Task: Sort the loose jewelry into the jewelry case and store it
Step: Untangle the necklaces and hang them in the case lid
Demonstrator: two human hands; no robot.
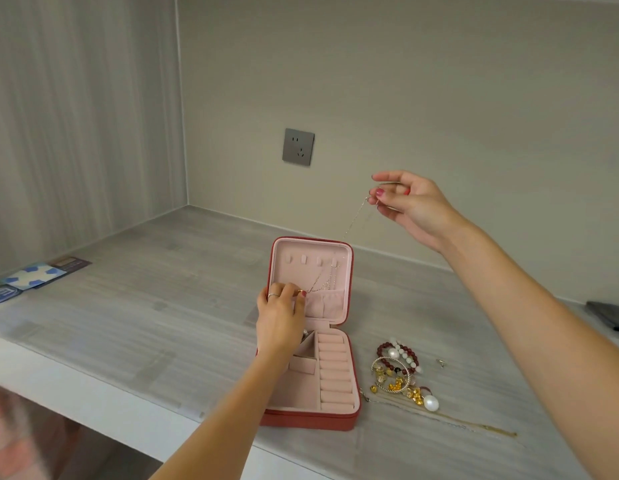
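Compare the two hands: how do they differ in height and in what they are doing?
The right hand is raised above the counter; the left hand is low, at the case lid. The right hand pinches the upper end of a thin chain; the left hand holds the lower end by the lid's pocket. Both grip the same chain.

Low in the frame's centre, your jewelry case (310, 420) shows a matt, leather-like red shell and a soft, velvety pink lining; the thin chain (356, 216) you pinch at upper right looks like fine bright metal; to the case's right, the loose jewelry (401, 372) mixes glossy white pearls, polished dark red beads and shiny gold-coloured metal; the countertop (155, 285) is matt grey with a wood-like grain; the wall socket (298, 146) is smooth grey with a satin sheen.
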